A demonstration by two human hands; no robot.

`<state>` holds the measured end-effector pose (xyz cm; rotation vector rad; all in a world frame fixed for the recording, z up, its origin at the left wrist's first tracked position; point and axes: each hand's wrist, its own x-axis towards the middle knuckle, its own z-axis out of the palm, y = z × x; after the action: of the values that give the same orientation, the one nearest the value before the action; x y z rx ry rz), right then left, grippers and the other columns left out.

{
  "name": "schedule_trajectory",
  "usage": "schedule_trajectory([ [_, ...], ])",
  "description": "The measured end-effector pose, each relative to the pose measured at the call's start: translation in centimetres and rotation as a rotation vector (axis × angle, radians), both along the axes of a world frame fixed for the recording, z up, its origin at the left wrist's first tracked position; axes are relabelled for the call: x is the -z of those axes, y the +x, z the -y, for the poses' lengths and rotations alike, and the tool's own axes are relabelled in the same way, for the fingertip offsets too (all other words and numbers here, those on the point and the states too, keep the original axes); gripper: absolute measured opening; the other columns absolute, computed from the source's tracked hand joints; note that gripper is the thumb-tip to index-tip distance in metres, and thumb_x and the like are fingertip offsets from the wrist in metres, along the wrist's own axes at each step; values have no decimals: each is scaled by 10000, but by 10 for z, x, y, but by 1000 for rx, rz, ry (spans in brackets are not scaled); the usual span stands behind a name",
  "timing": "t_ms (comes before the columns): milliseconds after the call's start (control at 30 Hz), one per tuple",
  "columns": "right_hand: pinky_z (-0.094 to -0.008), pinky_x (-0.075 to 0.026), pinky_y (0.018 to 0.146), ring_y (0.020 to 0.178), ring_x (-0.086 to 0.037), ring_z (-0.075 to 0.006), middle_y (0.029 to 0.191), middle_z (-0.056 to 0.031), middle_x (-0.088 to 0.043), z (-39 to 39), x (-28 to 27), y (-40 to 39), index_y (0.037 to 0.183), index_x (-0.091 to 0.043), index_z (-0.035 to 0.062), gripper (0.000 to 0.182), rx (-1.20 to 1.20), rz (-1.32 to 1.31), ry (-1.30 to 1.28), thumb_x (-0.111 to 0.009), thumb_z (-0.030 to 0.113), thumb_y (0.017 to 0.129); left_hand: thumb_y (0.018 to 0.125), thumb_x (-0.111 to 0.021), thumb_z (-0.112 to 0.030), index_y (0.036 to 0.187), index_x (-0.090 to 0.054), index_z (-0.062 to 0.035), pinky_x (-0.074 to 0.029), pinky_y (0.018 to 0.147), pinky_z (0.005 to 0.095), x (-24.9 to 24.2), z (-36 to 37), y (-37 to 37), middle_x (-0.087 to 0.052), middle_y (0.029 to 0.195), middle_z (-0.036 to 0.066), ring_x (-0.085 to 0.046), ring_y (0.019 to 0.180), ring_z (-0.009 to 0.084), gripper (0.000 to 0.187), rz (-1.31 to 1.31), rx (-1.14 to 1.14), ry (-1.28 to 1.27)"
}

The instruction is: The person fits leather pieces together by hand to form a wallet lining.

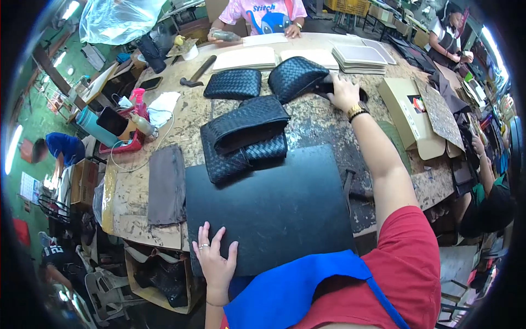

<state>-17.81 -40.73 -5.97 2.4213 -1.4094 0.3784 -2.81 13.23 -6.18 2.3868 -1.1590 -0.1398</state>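
Woven pouch (296,77) under right hand (343,93), fingers curled on its edge; left hand (215,260) flat, fingers spread, on black mat (274,214) (table (142,192) edge).

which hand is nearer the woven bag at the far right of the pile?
Right. The right hand rests against the woven bag at its right edge. The left hand lies flat on the black mat, near the table edge.

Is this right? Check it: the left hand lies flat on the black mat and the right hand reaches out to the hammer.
Not quite. In the head view the right hand reaches a woven black pouch, not the hammer, which lies untouched further left. The left hand does lie flat on the black mat.
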Motion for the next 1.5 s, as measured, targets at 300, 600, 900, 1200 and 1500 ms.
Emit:
schedule_trajectory([
  [300, -395, -515, 865, 957, -649, -311, 998, -125, -697, -68, -57, 29, 1041, -710, 100, 374, -1026, 269, 293, -700, 428, 862, 859, -701, -325, 1287, -611, -141, -174, 1145, 614, -1, 2, 1, -384, 1515, 162, -297, 1439, 364, 475, -1, 16, 83],
  [600, -484, -410, 1059, 1227, -544, -367, 1309, -190, -587, 38, -33, 155, 1257, -631, 75, 652, -460, 387, 323, -648, 580, 845, 844, -709, -278, 1289, -595, -139, -167, 1141, 616, -8, 5, -1, -412, 1482, 161, -313, 1422, 375, 480, -12, 19, 69],
  [900, -431, -446, 1032, 1189, -572, -367, 1175, -221, -656, -6, -9, 231, 1178, -667, 53, 581, -478, 342, 453, -747, 467, 778, 851, -707, -388, 1269, -625, -172, -217, 1124, 635, -4, -1, 3, -454, 1457, 142, -357, 1401, 348, 477, 9, 18, 21],
  [1200, -458, -429, 1001, 767, -632, -226, 751, -18, -604, -192, -132, 136, 884, -652, 144, 131, -1228, 548, -185, -748, 175, 800, 867, -680, -448, 1338, -565, -147, -197, 1139, 626, -2, -8, 4, -440, 1467, 148, -348, 1404, 361, 571, -15, 43, -42],
  [1500, -289, -383, 649, 568, -474, -96, 672, 74, -506, -360, -57, 34, 1012, -719, 170, 305, -1531, 481, -134, -789, 145, 716, 833, -760, -383, 1579, 20, -158, -269, 1150, 422, -24, 5, 15, -150, 1582, 149, -275, 1427, 292, 1102, -1309, 40, -1006],
])
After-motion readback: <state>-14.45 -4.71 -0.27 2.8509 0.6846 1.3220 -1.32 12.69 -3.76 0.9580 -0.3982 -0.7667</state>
